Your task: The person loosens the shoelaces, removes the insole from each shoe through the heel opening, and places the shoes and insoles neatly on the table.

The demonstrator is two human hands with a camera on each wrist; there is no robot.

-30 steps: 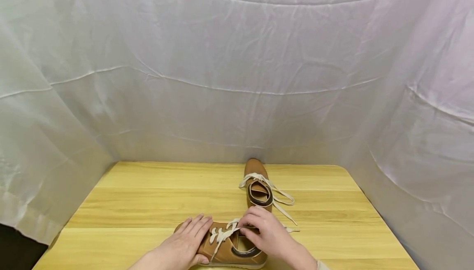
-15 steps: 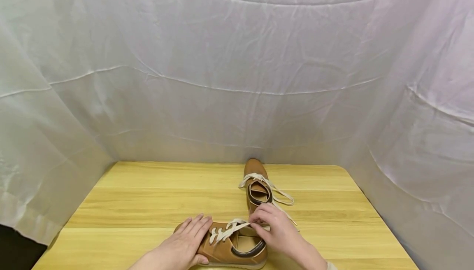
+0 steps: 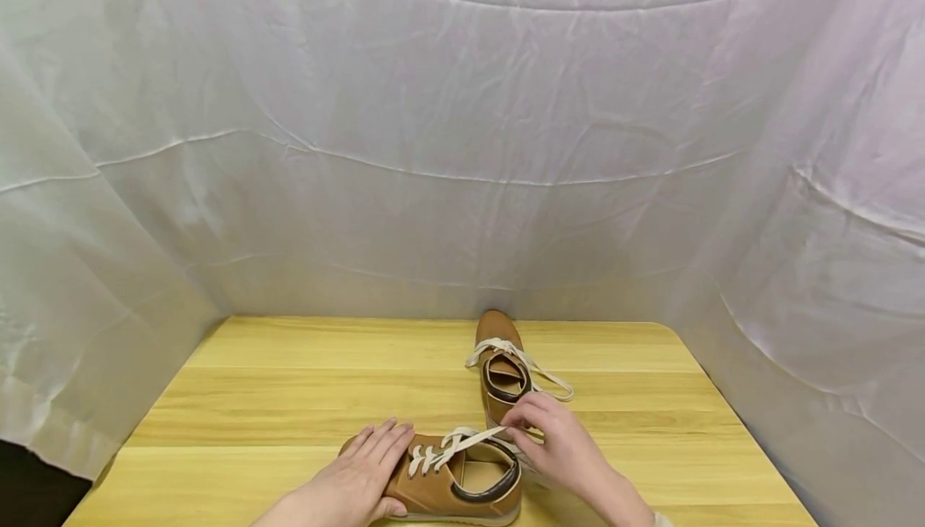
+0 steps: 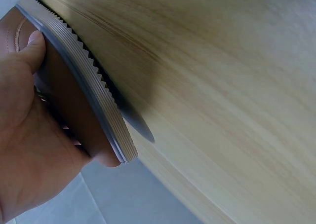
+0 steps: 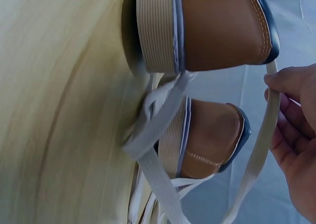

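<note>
A brown leather shoe (image 3: pixel 433 487) with off-white laces and a dark collar lies on the table, its toe to the left. My left hand (image 3: pixel 361 463) holds it across the toe, fingers over the upper. In the left wrist view the thumb (image 4: pixel 34 49) presses the shoe's side, just above the ridged sole (image 4: pixel 94 81); the other fingers are hidden there. With thumb and forefinger my right hand (image 3: pixel 552 439) pinches a shoelace (image 3: pixel 480 436), drawn rightward above the shoe's opening. In the right wrist view the flat shoelace (image 5: pixel 259 150) hangs down past the fingers.
A second brown shoe (image 3: pixel 497 334) stands behind, toe toward the back; the right hand partly covers its heel. Its loose lace (image 3: pixel 556 386) trails right. The wooden table (image 3: pixel 289 382) is bounded by a pale cloth curtain (image 3: pixel 462 230) at back and sides.
My right hand has moved right and slightly away, drawing the pinched shoelace from above the tongue out past the shoe's opening. The left hand and both shoes have stayed in place.
</note>
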